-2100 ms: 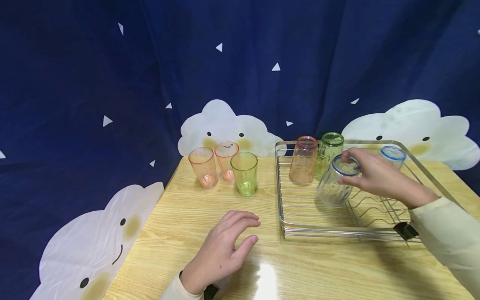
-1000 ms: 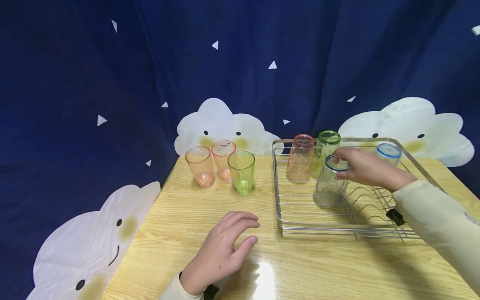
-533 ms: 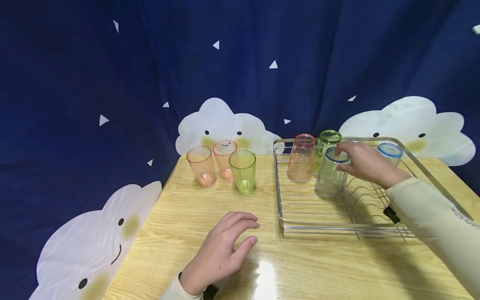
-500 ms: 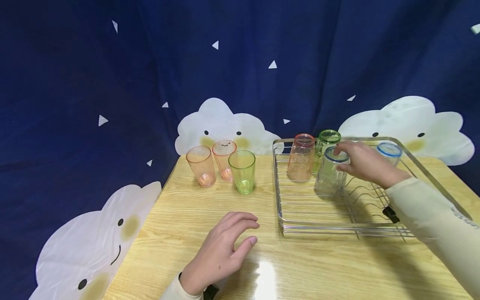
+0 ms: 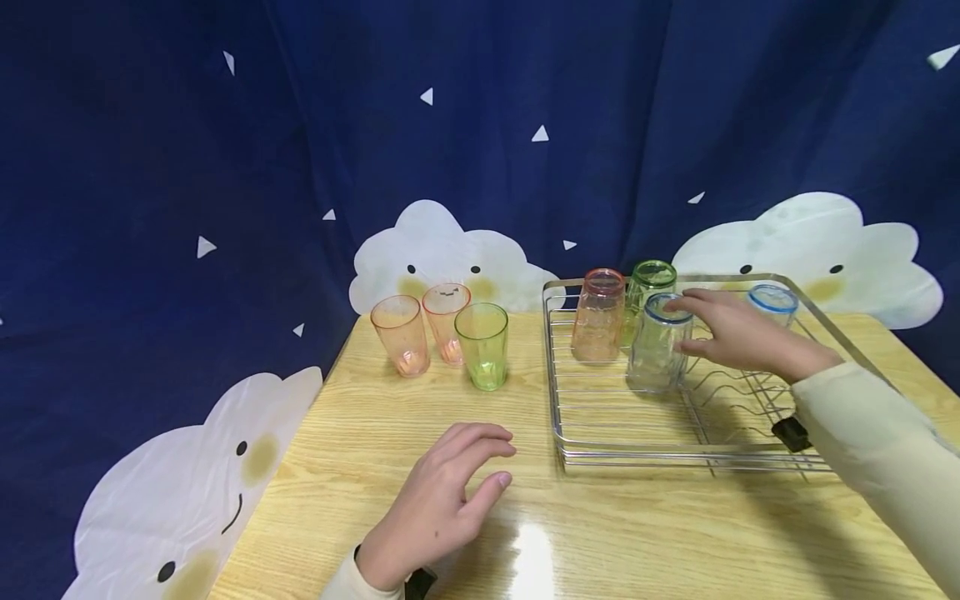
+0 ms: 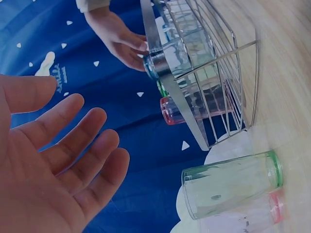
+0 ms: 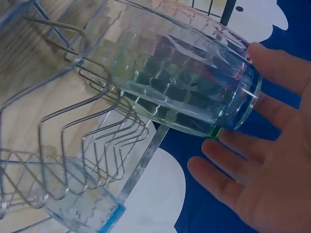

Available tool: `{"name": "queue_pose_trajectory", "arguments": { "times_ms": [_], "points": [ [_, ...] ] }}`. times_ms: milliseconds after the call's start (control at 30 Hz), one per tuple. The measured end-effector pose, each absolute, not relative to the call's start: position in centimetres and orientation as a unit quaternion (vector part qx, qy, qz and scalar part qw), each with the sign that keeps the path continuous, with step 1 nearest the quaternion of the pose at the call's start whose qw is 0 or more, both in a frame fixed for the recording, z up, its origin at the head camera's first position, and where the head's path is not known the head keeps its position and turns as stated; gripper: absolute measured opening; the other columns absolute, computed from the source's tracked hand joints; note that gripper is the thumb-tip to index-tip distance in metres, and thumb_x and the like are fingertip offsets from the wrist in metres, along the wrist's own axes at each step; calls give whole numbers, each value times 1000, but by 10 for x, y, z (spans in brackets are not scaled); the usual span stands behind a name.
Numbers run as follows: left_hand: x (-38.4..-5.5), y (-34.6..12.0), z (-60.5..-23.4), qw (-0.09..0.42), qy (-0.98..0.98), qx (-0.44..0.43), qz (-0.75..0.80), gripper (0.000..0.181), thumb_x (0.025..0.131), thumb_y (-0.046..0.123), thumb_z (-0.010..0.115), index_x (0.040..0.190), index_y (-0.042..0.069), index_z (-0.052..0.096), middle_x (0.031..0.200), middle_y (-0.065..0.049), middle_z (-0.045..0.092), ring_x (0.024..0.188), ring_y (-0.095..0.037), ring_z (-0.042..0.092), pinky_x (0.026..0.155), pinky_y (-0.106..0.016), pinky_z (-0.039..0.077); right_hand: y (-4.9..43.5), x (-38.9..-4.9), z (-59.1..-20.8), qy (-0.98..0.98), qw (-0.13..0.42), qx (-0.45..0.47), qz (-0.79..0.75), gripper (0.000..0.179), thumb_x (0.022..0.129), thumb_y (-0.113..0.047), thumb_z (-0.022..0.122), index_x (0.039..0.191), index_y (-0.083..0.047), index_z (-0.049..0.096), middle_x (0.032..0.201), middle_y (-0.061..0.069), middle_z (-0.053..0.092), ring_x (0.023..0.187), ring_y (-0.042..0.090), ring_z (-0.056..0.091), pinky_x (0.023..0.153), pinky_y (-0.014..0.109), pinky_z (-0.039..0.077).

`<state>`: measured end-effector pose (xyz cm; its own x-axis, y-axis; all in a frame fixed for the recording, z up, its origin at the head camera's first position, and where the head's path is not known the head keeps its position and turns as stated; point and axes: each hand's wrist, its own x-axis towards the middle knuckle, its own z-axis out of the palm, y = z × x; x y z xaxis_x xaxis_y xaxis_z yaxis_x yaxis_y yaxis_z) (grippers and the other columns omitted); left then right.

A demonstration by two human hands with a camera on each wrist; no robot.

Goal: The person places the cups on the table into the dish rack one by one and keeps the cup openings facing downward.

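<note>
A clear glass with a blue-tinted base [image 5: 657,354] stands upside down in the wire dish rack [image 5: 558,400]. My right hand [image 5: 738,333] is at its upturned base, thumb and fingers loosely spread at either side. In the right wrist view the fingers [image 7: 218,182] are extended and the thumb lies right at the base edge. Behind that glass stand an upturned pink glass [image 5: 598,321] and an upturned green glass [image 5: 651,279]. My left hand [image 5: 438,500] hovers over the table in front of the rack, fingers relaxed and holding nothing.
Two upright pink tumblers [image 5: 401,333] and an upright green tumbler [image 5: 482,346] stand on the wooden table [image 5: 360,450], left of the rack. Another blue-based glass [image 5: 772,302] sits upturned at the rack's back right, partly behind my right hand. A dark blue curtain [image 5: 480,125] hangs behind.
The blue-based glass went from tilted in my right hand to upright on the rack, slightly further back. My right fingers have loosened from its base. The left hand has stayed put.
</note>
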<state>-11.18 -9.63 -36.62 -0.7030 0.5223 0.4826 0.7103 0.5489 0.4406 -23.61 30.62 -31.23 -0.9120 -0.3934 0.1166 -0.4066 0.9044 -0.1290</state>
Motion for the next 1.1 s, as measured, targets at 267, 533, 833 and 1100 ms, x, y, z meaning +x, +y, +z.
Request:
{"name": "queue_pose_trajectory", "arguments": {
  "times_ms": [267,533,833,1100],
  "points": [
    [-114,-96,-367,150,-869,-355,-310,19,94,21,66,112,18,69,124,8,65,119,-9,58,97,-32,53,316,-215,-298,-970,21,194,143,66,92,-28,69,146,-2,42,151,36,34,135,57,36,103,70,36],
    [-116,-95,-368,153,-870,-357,-305,18,94,23,65,111,19,69,123,8,65,118,-9,59,95,-32,53,312,-183,-285,-958,86,204,184,63,89,-23,74,144,-8,48,150,21,45,134,42,45,96,50,45],
    [-116,-97,-367,150,-872,-352,-306,18,94,23,65,111,19,69,123,8,65,119,-9,58,96,-32,53,300,-165,-292,-927,163,265,210,64,83,-13,79,141,-18,53,144,11,54,121,-17,39,83,4,40],
    [-115,-99,-368,159,-870,-352,-308,17,93,21,66,110,18,69,121,8,66,117,-9,59,95,-32,54,282,-140,-294,-895,195,286,281,68,80,3,76,141,-16,54,148,-12,47,133,-13,37,92,-2,37]
  ]
}}
